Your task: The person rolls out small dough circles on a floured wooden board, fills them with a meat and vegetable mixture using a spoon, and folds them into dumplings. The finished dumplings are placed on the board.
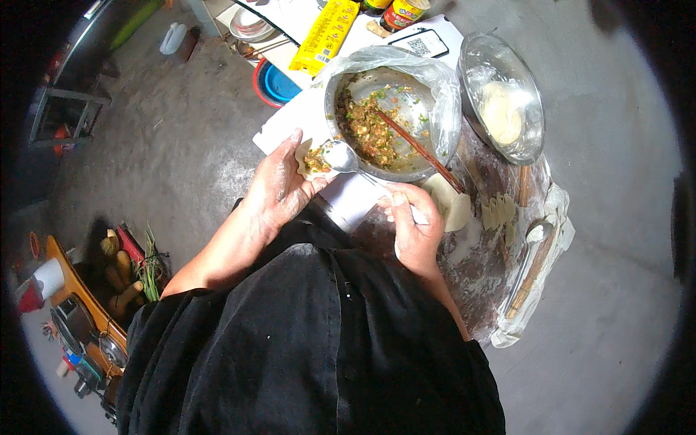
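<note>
My left hand (279, 182), dusted with flour, holds a round dough wrapper (302, 157) with chopped filling (314, 161) in its middle. In my right hand (416, 223) is the handle of a metal spoon (341, 156), whose bowl touches the filling. Beyond both hands stands a steel bowl (392, 176) with a plastic bag (448, 117) around its rim. Mixed filling (370, 130) with green bits lies in it, mostly on the left. A pair of brown chopsticks (418, 149) leans out over the near right rim. Beside my right hand are flattened dough wrappers (454, 209).
A tilted steel basin (535, 136) at the right holds a dough lump (501, 111). Cut dough pieces (497, 212) lie on the floury board (473, 272), with a spoon (530, 253) on a cloth (560, 217). A yellow packet (326, 35), phone (421, 43) and jars (403, 13) are behind.
</note>
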`<action>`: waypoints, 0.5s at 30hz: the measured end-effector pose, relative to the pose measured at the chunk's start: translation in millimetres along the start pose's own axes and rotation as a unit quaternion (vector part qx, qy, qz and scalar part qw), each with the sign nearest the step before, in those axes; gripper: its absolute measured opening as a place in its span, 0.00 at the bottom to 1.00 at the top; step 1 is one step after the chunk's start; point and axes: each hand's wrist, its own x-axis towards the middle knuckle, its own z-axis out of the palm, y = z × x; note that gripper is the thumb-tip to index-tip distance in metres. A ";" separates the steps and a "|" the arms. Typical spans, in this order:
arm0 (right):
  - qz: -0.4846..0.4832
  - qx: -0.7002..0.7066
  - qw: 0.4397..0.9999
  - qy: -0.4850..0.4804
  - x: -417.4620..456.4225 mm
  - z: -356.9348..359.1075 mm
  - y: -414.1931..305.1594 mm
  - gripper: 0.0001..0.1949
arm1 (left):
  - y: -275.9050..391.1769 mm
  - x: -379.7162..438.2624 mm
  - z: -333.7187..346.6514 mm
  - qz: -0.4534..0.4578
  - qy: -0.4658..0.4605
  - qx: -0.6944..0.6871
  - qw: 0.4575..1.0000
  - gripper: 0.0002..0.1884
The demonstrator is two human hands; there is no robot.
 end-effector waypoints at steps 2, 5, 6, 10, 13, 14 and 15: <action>0.018 0.021 1.000 0.013 0.2 0.1 -7.2 0.08 | 0.7 -0.1 -2.1 -0.001 -0.015 -0.004 1.000 0.26; 0.027 0.043 0.999 -0.013 -1.9 5.8 -10.0 0.08 | 1.5 -0.6 -2.6 0.007 -0.049 -0.015 0.999 0.26; 0.020 0.029 0.999 -0.017 -2.1 5.8 -9.4 0.08 | 1.4 -2.6 2.2 0.013 -0.046 -0.020 0.999 0.26; 0.008 0.000 1.000 -0.014 -2.0 3.4 -12.7 0.08 | 1.3 -1.0 1.2 0.013 -0.049 -0.036 0.998 0.25; 0.036 0.040 0.998 0.015 1.7 -12.4 -8.0 0.08 | 5.2 -1.1 -3.3 0.019 -0.063 -0.052 0.996 0.25; 0.050 0.060 0.997 0.028 4.3 -17.3 -5.7 0.08 | 6.1 -0.5 -1.9 0.027 -0.057 -0.052 0.997 0.26; 0.060 0.022 0.994 0.084 8.9 -17.7 -4.7 0.08 | 7.7 -0.8 1.0 0.036 -0.049 -0.049 0.997 0.26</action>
